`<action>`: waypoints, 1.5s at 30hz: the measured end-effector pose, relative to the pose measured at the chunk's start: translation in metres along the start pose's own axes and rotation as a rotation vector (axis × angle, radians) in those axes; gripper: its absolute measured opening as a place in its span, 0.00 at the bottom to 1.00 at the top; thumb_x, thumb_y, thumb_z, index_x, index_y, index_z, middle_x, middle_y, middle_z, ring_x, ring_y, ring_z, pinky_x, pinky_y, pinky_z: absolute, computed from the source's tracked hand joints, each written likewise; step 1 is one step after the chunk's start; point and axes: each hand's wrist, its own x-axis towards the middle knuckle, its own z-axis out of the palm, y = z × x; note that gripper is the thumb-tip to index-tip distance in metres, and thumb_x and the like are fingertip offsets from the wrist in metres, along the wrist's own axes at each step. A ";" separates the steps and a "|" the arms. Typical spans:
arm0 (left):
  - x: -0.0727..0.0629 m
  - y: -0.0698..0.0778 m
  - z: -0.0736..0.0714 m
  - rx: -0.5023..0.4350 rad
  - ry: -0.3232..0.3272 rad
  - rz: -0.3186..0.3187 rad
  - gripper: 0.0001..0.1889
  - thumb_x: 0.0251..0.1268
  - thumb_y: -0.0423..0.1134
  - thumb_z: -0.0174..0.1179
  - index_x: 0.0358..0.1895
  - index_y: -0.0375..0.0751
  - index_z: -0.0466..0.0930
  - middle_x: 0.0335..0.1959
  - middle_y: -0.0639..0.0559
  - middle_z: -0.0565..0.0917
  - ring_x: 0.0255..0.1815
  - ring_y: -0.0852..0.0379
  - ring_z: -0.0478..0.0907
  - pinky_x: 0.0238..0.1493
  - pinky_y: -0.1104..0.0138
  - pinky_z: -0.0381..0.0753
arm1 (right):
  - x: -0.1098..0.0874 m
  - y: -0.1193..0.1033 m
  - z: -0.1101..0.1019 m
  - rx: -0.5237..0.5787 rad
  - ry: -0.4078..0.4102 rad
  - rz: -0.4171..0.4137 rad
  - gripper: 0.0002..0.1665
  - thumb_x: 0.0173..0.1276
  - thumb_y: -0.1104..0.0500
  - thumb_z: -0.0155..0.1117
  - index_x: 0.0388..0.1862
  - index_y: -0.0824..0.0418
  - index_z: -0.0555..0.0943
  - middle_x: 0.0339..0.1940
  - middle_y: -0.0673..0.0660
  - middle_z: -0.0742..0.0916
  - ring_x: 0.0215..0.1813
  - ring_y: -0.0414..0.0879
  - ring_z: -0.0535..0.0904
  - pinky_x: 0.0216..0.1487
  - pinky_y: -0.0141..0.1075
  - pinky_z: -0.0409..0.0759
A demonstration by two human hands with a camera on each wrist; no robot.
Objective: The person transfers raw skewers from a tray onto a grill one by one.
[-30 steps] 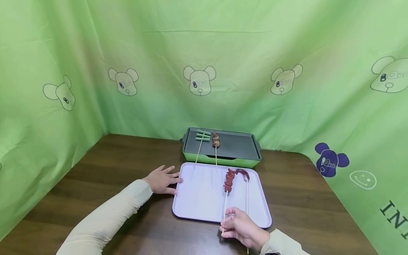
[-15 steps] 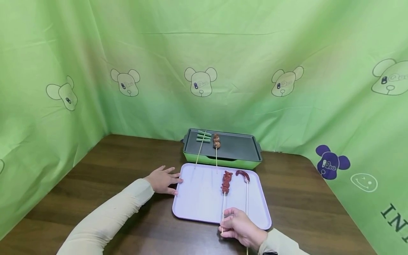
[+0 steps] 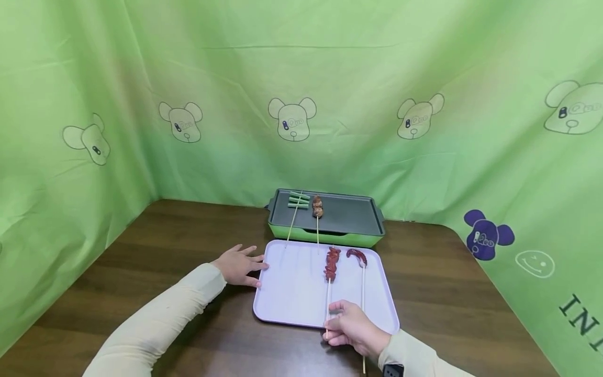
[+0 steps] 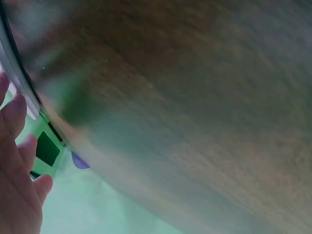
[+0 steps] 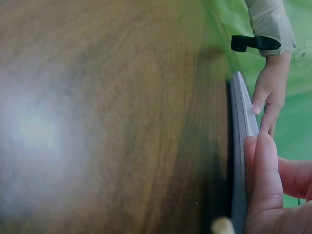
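In the head view my right hand (image 3: pixel 352 329) is at the tray's near edge. Its thumb and fingers pinch the lower stick of a red meat skewer (image 3: pixel 332 264), whose chunks point toward the grill over the lilac tray (image 3: pixel 287 301). To its right on the tray lies a skewer with a curved dark red piece (image 3: pixel 359 257), its stick passing partly behind my right hand. My left hand (image 3: pixel 239 267) is spread beside the tray's left edge, fingertips at the rim. The left wrist view shows those fingers (image 4: pixel 14 114) extended; the right wrist view shows the right fingers (image 5: pixel 267 175) bent.
Behind the tray stands a green grill with a dark plate (image 3: pixel 350 217). On it lie a green vegetable skewer (image 3: pixel 299 200) and a brown meat skewer (image 3: pixel 317 207), their sticks reaching over the tray's back rim. A green printed curtain (image 3: pixel 235 157) encloses the wooden table (image 3: pixel 198 225).
The red meat skewer in my right hand has shifted left, away from the curved one, then slightly forward toward the grill. My left hand has stayed at the tray's left edge.
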 end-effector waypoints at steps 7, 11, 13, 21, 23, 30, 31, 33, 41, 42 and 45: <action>-0.001 0.001 0.003 -0.021 0.003 0.001 0.30 0.65 0.61 0.52 0.67 0.54 0.72 0.68 0.54 0.70 0.72 0.43 0.57 0.67 0.44 0.56 | -0.002 -0.003 -0.001 -0.061 0.018 0.021 0.23 0.59 0.76 0.57 0.48 0.75 0.57 0.18 0.56 0.79 0.15 0.39 0.77 0.16 0.27 0.75; -0.003 0.001 0.006 0.006 0.014 0.007 0.30 0.65 0.62 0.51 0.67 0.54 0.72 0.68 0.54 0.71 0.72 0.43 0.58 0.66 0.43 0.58 | -0.004 -0.004 -0.004 -0.110 -0.017 -0.002 0.23 0.60 0.73 0.60 0.49 0.74 0.60 0.17 0.55 0.78 0.14 0.37 0.75 0.15 0.27 0.74; -0.002 0.000 0.006 0.032 0.027 0.011 0.30 0.65 0.63 0.51 0.67 0.55 0.72 0.67 0.55 0.71 0.72 0.43 0.58 0.65 0.44 0.58 | -0.004 -0.009 -0.009 -0.145 -0.087 -0.035 0.23 0.62 0.69 0.62 0.51 0.75 0.63 0.17 0.54 0.79 0.14 0.37 0.75 0.15 0.27 0.74; 0.001 -0.006 0.000 0.055 0.021 0.012 0.30 0.64 0.64 0.51 0.66 0.56 0.72 0.67 0.55 0.71 0.72 0.44 0.58 0.66 0.45 0.58 | 0.017 -0.049 -0.035 -0.316 -0.308 -0.064 0.27 0.65 0.63 0.64 0.60 0.76 0.72 0.28 0.59 0.86 0.28 0.46 0.84 0.27 0.36 0.82; 0.002 -0.007 -0.001 0.058 0.010 0.010 0.30 0.64 0.64 0.52 0.67 0.56 0.72 0.67 0.56 0.71 0.72 0.44 0.58 0.66 0.45 0.58 | 0.029 -0.058 -0.043 -0.287 -0.270 -0.069 0.29 0.63 0.65 0.64 0.62 0.75 0.71 0.30 0.57 0.87 0.34 0.48 0.85 0.32 0.39 0.83; 0.001 -0.003 0.002 0.033 0.011 0.011 0.30 0.63 0.63 0.53 0.66 0.56 0.73 0.67 0.56 0.71 0.72 0.44 0.59 0.66 0.46 0.58 | 0.060 -0.072 -0.056 -0.016 -0.134 -0.054 0.37 0.67 0.69 0.56 0.73 0.72 0.55 0.34 0.54 0.87 0.35 0.42 0.85 0.33 0.34 0.83; 0.000 -0.003 0.002 0.032 0.016 0.014 0.30 0.63 0.63 0.53 0.66 0.56 0.73 0.67 0.56 0.71 0.72 0.44 0.59 0.66 0.46 0.58 | 0.064 -0.073 -0.054 0.007 -0.114 -0.054 0.38 0.68 0.70 0.56 0.74 0.71 0.54 0.33 0.54 0.87 0.35 0.42 0.85 0.33 0.33 0.82; 0.000 -0.004 0.003 0.032 0.025 0.018 0.30 0.63 0.63 0.53 0.66 0.55 0.73 0.67 0.56 0.72 0.72 0.44 0.60 0.66 0.45 0.59 | 0.071 -0.077 -0.049 0.033 -0.075 -0.049 0.38 0.68 0.70 0.55 0.75 0.70 0.53 0.33 0.54 0.87 0.34 0.42 0.84 0.33 0.34 0.83; -0.001 -0.006 0.004 -0.005 0.025 0.022 0.30 0.64 0.62 0.53 0.67 0.54 0.72 0.68 0.54 0.71 0.72 0.43 0.59 0.66 0.45 0.58 | 0.099 -0.086 -0.029 0.051 0.090 -0.021 0.36 0.69 0.71 0.55 0.75 0.63 0.59 0.48 0.67 0.84 0.40 0.48 0.84 0.34 0.36 0.83; -0.001 -0.006 0.003 -0.009 0.023 0.020 0.30 0.64 0.62 0.53 0.67 0.54 0.72 0.68 0.54 0.70 0.72 0.43 0.58 0.66 0.45 0.58 | 0.102 -0.087 -0.028 0.054 0.098 -0.018 0.36 0.70 0.70 0.55 0.75 0.62 0.58 0.49 0.67 0.84 0.40 0.48 0.84 0.34 0.36 0.83; 0.001 -0.005 0.003 -0.022 0.016 0.019 0.30 0.65 0.61 0.53 0.67 0.54 0.71 0.68 0.54 0.70 0.72 0.43 0.58 0.67 0.45 0.57 | 0.107 -0.088 -0.025 0.076 0.121 -0.015 0.37 0.70 0.70 0.55 0.76 0.61 0.57 0.47 0.65 0.85 0.37 0.46 0.84 0.31 0.34 0.82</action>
